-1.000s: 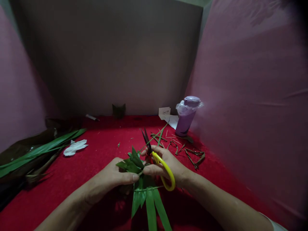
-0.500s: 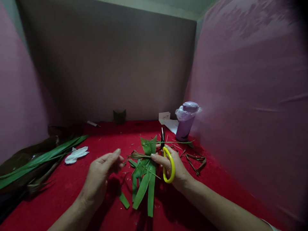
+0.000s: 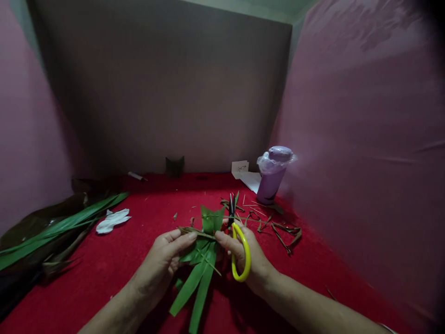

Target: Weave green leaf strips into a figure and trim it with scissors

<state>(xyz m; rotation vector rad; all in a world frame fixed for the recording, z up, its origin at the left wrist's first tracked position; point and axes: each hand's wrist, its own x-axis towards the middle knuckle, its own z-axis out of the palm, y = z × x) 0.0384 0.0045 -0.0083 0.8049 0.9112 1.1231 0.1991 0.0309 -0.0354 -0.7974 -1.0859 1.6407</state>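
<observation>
A bundle of folded green leaf strips hangs between my hands above the red cloth. Its top has two pointed tips, and long strips dangle below. A brown dried leaf strip runs across its middle. My left hand pinches the left part of this brown strip between thumb and fingers. The thumb of my right hand presses the bundle where the strip crosses it. Scissors with yellow handles also sit in my right hand, their dark blades pointing up and away.
Long green leaves lie at the left, beside a crumpled white tissue. A purple tumbler with plastic around its top stands at the back right, near white paper. Dried leaf scraps and thin sticks lie right of my hands.
My left hand has moved right to the bundle and now pinches the brown strip. The bundle has tilted, its hanging strips swinging left and toward me.
</observation>
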